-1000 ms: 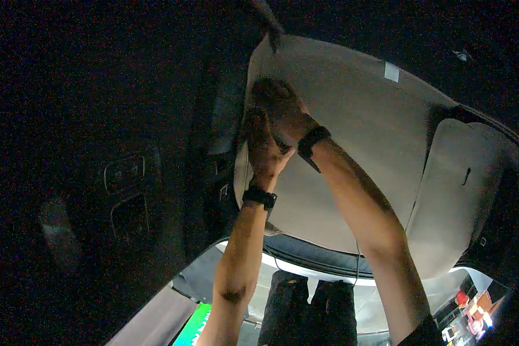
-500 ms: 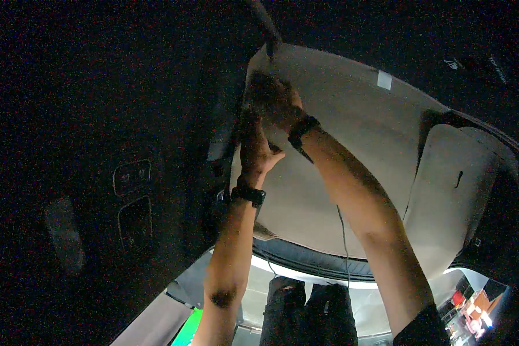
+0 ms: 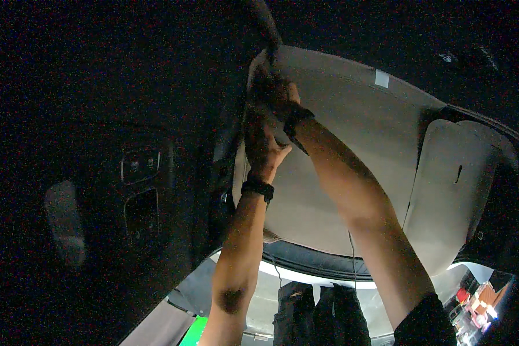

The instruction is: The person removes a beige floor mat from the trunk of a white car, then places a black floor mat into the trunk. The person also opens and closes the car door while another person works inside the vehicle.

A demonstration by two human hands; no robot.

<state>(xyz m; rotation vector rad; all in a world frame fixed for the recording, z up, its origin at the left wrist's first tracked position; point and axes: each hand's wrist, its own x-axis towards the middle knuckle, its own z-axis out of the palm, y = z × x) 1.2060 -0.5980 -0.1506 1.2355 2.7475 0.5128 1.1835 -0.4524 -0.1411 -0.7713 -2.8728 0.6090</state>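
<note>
Head view, looking up inside a dark vehicle cabin. Far to the left of both grips, a dim panel of switches [image 3: 139, 167] sits in shadow, with a pale oval shape [image 3: 63, 222] lower and further left; detail there is too dark to read.

The left hand [image 3: 260, 144] rises on a bare forearm with a dark wristband [image 3: 257, 188]. Its grip lies against the left edge of the pale grey headliner [image 3: 340, 155], fingers curled at the trim; whether it is clenched on anything cannot be told, since the fingers merge with the shadow.

Just above and touching it, the right hand [image 3: 275, 92] also wears a dark wristband [image 3: 297, 118]. Its grip presses into the upper left corner of the headliner, below a dark pillar strip [image 3: 266, 23]; the fingers look bent against the edge, but what they hold, if anything, cannot be told.

The headliner spreads to the right of both grips. A small pale tag [image 3: 382, 78] lies on it, well to the right of the right grip. Further right, a sun visor [image 3: 452, 190] of the same grey lies flat against the roof. Below the forearms, well apart from the grips, a bright window opening [image 3: 305, 275] shows, with dark clothing [image 3: 320, 314] beneath.
</note>
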